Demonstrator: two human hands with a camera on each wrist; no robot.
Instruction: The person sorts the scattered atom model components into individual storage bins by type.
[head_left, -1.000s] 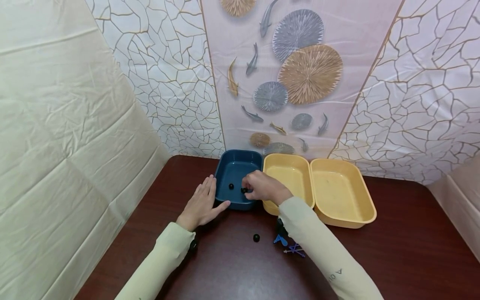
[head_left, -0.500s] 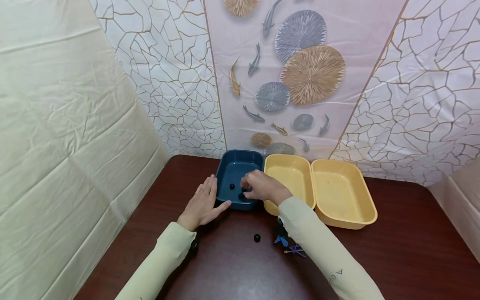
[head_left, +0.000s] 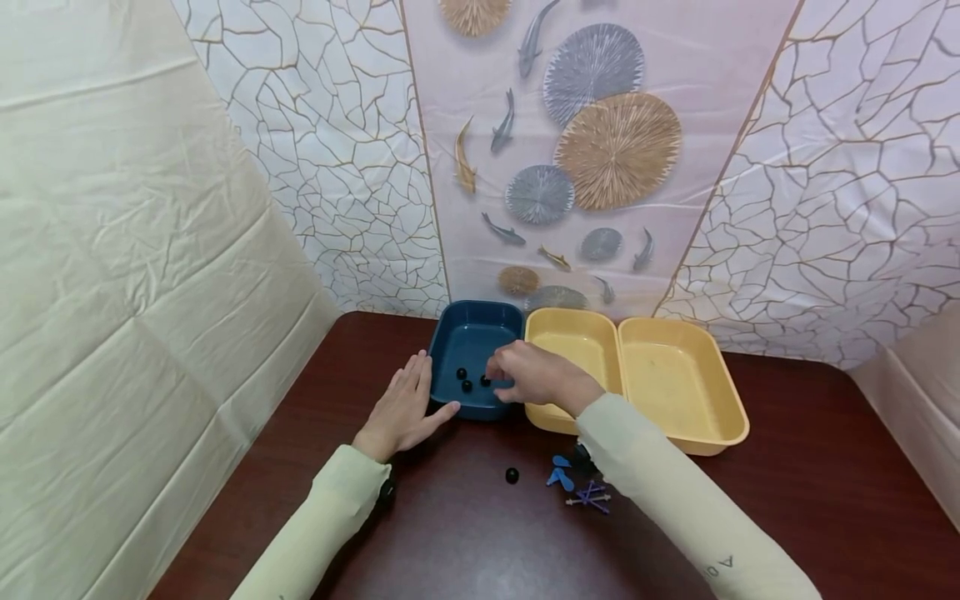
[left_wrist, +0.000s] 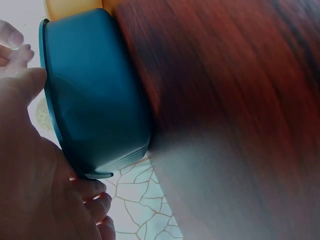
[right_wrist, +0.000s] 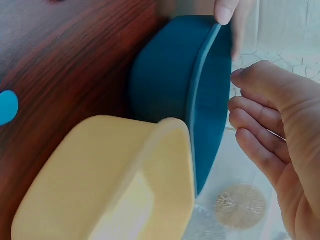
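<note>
My left hand (head_left: 400, 408) rests at the near left corner of the dark blue tray (head_left: 472, 312), its fingers straight along the rim. In the left wrist view, its thumb touches the rim of the tray. Above the tray's right side is my right hand (head_left: 534, 375), fingers loosely bent. No object shows between its fingertips in the right wrist view. Inside the blue tray lie small black balls: one at the left (head_left: 461, 373), another nearer (head_left: 467, 386), and a third beside the right fingertips (head_left: 485, 381). One more black ball (head_left: 512, 475) sits on the table.
Two yellow trays, a middle one (head_left: 570, 313) and a right one (head_left: 738, 417), stand in a row beside the blue tray. Small blue pieces (head_left: 560, 477) and purple sticks (head_left: 596, 496) lie on the brown table (head_left: 450, 533) near my right forearm. A patterned cloth hangs behind.
My right hand has let go of black balls in the blue tray, where three now show; its fingers have opened and its forearm has shifted right. My left hand has stayed put.
</note>
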